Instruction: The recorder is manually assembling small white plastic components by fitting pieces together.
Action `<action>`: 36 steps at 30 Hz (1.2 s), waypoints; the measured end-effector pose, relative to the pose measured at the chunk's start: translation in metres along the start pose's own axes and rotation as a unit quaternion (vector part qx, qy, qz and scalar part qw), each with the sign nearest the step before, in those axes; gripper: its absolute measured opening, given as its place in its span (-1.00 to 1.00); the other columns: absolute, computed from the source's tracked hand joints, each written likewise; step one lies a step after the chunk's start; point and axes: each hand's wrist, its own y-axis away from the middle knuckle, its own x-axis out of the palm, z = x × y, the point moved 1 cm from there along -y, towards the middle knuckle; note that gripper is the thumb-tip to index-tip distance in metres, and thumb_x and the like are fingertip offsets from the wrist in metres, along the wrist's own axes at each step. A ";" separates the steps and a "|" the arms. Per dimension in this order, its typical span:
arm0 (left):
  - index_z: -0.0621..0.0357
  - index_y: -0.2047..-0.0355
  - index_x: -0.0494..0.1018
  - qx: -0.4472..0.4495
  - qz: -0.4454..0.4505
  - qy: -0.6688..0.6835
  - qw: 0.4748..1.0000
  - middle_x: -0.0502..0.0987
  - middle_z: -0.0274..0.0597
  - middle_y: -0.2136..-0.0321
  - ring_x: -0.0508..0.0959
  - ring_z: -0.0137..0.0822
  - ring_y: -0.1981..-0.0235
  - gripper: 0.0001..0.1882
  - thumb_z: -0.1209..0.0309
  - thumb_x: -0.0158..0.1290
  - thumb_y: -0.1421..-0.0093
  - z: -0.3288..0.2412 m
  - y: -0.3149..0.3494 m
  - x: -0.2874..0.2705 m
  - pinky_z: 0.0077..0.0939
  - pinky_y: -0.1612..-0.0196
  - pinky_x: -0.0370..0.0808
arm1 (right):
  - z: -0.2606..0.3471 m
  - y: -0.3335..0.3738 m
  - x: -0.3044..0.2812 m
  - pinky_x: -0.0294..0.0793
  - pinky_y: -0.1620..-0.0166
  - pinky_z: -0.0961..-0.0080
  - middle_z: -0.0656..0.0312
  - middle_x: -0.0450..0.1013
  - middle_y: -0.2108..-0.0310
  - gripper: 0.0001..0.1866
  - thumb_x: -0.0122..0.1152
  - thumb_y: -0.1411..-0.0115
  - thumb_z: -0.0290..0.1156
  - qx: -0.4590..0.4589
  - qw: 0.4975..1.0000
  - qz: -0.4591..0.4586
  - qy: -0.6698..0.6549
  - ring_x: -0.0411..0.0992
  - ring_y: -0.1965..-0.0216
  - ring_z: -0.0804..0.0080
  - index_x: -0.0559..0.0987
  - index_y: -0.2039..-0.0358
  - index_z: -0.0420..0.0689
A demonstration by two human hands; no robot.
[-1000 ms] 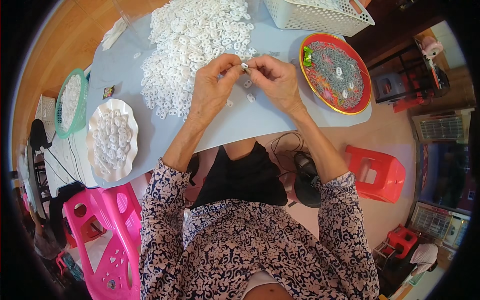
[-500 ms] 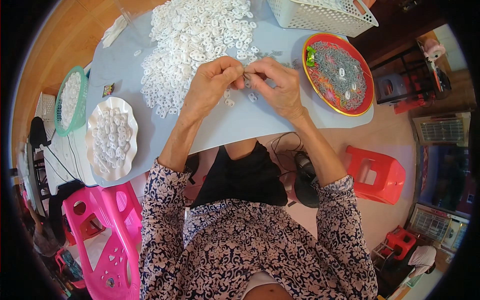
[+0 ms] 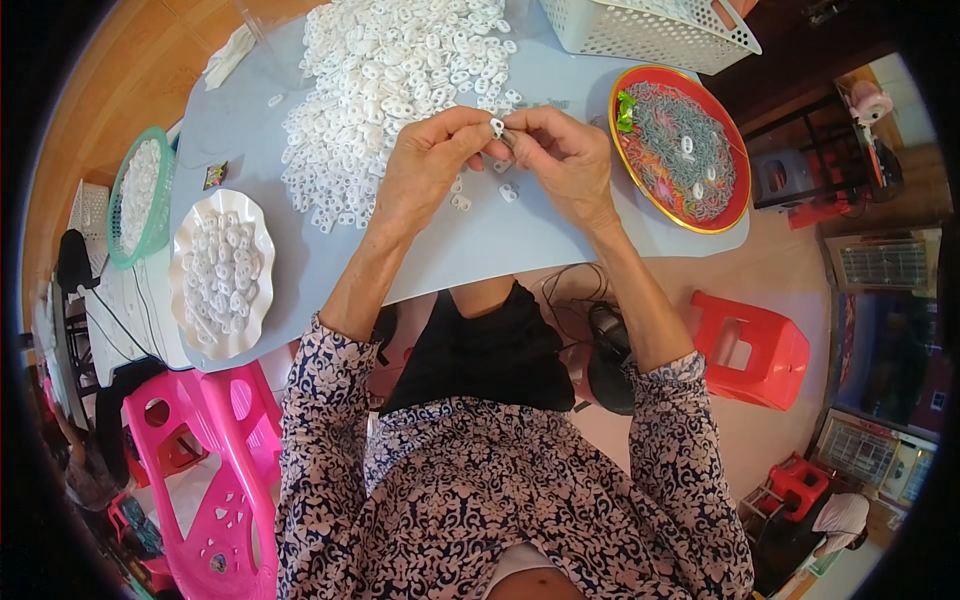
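My left hand (image 3: 432,160) pinches a small white plastic piece (image 3: 497,127) with holes in it, above the near side of the table. Against it, the closed fingertips of my right hand (image 3: 568,165) meet those of the left; a small greyish bit shows there, too small to name. Beyond my hands spreads a large pile of similar white plastic pieces (image 3: 400,65). To the right, a red round tray (image 3: 742,190) with a gold rim holds many small grey pieces that look like springs, with a few white pieces on top.
At left on the grey-blue table (image 3: 430,255) stands a white wavy-edged dish (image 3: 262,300) of white pieces. Farther left is a green basket (image 3: 160,215) of them. A white perforated basket (image 3: 640,40) sits at the back right. Pink chair (image 3: 215,500) and red stool (image 3: 755,350) flank me.
The white piece now shows between my fingertips, where it was hidden before. My right hand has shifted slightly to the right, and its fingers have turned.
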 end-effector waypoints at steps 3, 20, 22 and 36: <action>0.26 0.29 0.52 0.024 -0.012 -0.047 0.999 0.55 -0.29 0.51 0.40 -0.55 0.48 -0.82 0.41 -0.01 -0.21 0.001 0.000 0.002 -0.68 0.36 0.33 | 0.000 0.000 -0.001 0.47 0.39 0.67 0.24 0.51 0.46 -0.86 0.14 -0.07 -0.64 0.003 1.000 0.001 0.006 0.45 0.50 0.62 0.54 0.31 -0.30; 0.26 0.40 0.49 0.044 -0.045 -0.088 0.994 0.48 -0.38 0.60 0.40 -0.62 0.52 -0.89 0.48 0.00 -0.15 -0.003 0.002 0.004 -0.72 0.49 0.29 | 0.005 0.001 0.001 0.43 0.41 0.73 0.28 0.52 0.49 -0.86 0.15 -0.04 -0.61 0.038 0.999 0.014 0.022 0.41 0.51 0.70 0.57 0.33 -0.27; 0.28 0.35 0.48 0.058 -0.056 -0.117 0.990 0.49 -0.34 0.60 0.41 -0.59 0.52 -0.87 0.49 -0.02 -0.16 0.000 0.003 0.005 -0.69 0.47 0.31 | 0.008 0.000 0.002 0.43 0.41 0.74 0.29 0.52 0.50 -0.86 0.14 -0.07 -0.59 0.044 0.999 0.017 0.007 0.41 0.51 0.71 0.56 0.32 -0.28; 0.28 0.36 0.47 0.084 -0.035 -0.176 0.980 0.49 -0.32 0.61 0.36 -0.57 0.55 -0.86 0.46 -0.02 -0.16 -0.001 0.004 0.006 -0.66 0.48 0.30 | -0.001 0.000 0.000 0.41 0.43 0.73 0.31 0.50 0.53 -0.87 0.14 -0.09 -0.59 0.024 0.999 0.021 0.024 0.40 0.52 0.69 0.57 0.32 -0.26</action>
